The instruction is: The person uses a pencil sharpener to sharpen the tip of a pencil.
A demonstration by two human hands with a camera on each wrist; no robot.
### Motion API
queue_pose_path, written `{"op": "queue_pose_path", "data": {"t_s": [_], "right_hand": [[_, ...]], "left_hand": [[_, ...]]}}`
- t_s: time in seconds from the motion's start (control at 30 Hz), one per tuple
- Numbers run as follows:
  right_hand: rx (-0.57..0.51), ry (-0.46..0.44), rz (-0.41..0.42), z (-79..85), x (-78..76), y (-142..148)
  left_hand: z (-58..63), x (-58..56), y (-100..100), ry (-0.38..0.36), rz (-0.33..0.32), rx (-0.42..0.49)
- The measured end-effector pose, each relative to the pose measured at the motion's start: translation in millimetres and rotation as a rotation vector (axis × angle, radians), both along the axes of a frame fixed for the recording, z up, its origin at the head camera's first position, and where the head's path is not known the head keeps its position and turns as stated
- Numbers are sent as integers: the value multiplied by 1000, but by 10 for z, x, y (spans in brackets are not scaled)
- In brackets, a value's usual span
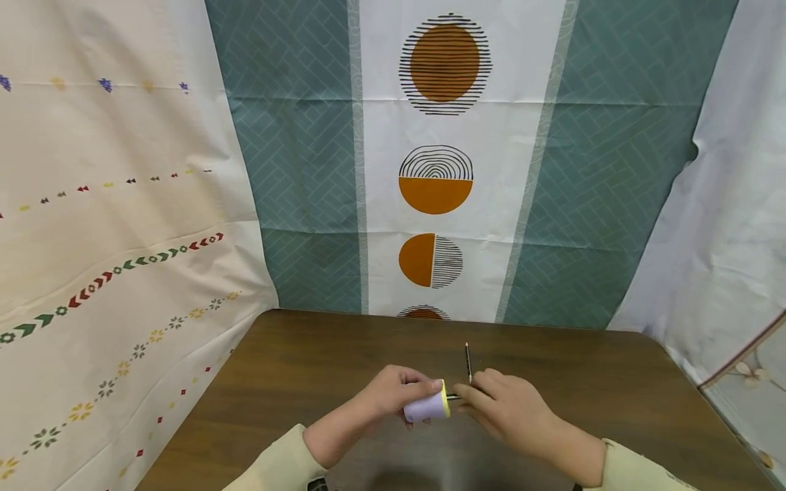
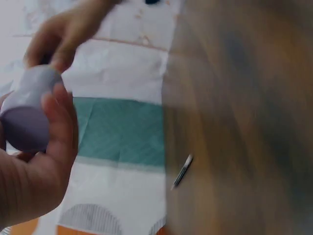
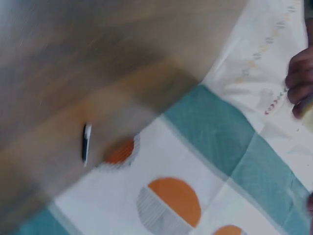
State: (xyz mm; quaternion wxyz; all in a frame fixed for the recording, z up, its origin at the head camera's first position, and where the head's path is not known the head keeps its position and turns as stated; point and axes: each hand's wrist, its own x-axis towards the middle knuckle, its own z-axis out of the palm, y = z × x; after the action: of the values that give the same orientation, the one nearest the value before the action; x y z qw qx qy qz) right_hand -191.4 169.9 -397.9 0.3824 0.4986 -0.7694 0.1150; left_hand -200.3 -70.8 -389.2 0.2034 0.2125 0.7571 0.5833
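Observation:
My left hand (image 1: 393, 394) grips a lavender cup (image 1: 425, 408) with a yellow rim, tipped on its side so that its mouth faces right. In the left wrist view the fingers and thumb wrap round the cup (image 2: 28, 128), its base toward the camera. My right hand (image 1: 512, 412) pinches a thin dark pencil (image 1: 453, 397) right at the cup's mouth; most of that pencil is hidden. Just beyond the right hand, a second dark pencil (image 1: 468, 361) with a pale tip lies on the table. Only the left fingers and a bit of yellow rim show in the right wrist view.
The brown wooden table (image 1: 331, 344) has its far edge against a green and white cloth (image 1: 307, 170) printed with orange circles. A cream patterned cloth (image 1: 123, 225) hangs at the left, and a white cloth (image 1: 724, 239) at the right.

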Motion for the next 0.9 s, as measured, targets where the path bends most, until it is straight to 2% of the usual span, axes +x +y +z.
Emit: {"op": "queue_pose_path", "data": {"t_s": [0.03, 0.07, 0.1, 0.13, 0.2, 0.23, 0.3, 0.4, 0.47, 0.5, 0.57, 0.63, 0.67, 0.7, 0.73, 0.8, 0.83, 0.87, 0.9], "right_hand": [[0, 187, 21, 14, -23, -12], [2, 315, 51, 35, -42, -25], [3, 406, 81, 56, -53, -31], [4, 477, 110, 73, -61, -38], [8, 543, 152, 93, -61, -47], [6, 539, 164, 95, -55, -52], [-14, 482, 167, 77, -32, -59], [-73, 274, 133, 23, 22, -56], [-110, 80, 110, -10, 59, -46], [-128, -49, 100, -23, 81, -40], [-143, -384, 93, -26, 121, -16], [-175, -766, 110, -13, 143, 1], [-201, -990, 117, 0, 149, 9], [-228, -1205, 123, 13, 150, 17], [-253, -1409, 135, 25, 144, 23], [-285, -1733, 164, 37, 125, 24], [-290, -1849, 164, 43, 116, 20], [-299, -1929, 158, 48, 111, 15], [-295, -1925, 169, 47, 106, 8]], "left_hand": [[20, -5, -9, -146, -17, 28], [32, -4, -15, -261, -47, 51], [41, 7, -14, -346, -79, 60], [45, 24, -9, -397, -105, 63], [49, 68, 11, -427, -124, 60], [52, 91, 25, -402, -114, 58], [50, 130, 58, -301, -66, 51], [39, 175, 96, -25, 17, 19], [-4, 197, 107, 233, 46, -13], [-38, 202, 105, 414, 42, -43], [-117, 190, 100, 850, 28, -116], [-183, 148, 84, 1308, 51, -184], [-205, 121, 73, 1518, 71, -210], [-219, 91, 60, 1683, 85, -223], [-223, 63, 47, 1804, 84, -234], [-220, 20, 13, 1945, 51, -249], [-220, 11, -4, 1981, 38, -258], [-220, 12, -19, 1976, 29, -262], [-223, 15, -32, 1936, 27, -262]]}}
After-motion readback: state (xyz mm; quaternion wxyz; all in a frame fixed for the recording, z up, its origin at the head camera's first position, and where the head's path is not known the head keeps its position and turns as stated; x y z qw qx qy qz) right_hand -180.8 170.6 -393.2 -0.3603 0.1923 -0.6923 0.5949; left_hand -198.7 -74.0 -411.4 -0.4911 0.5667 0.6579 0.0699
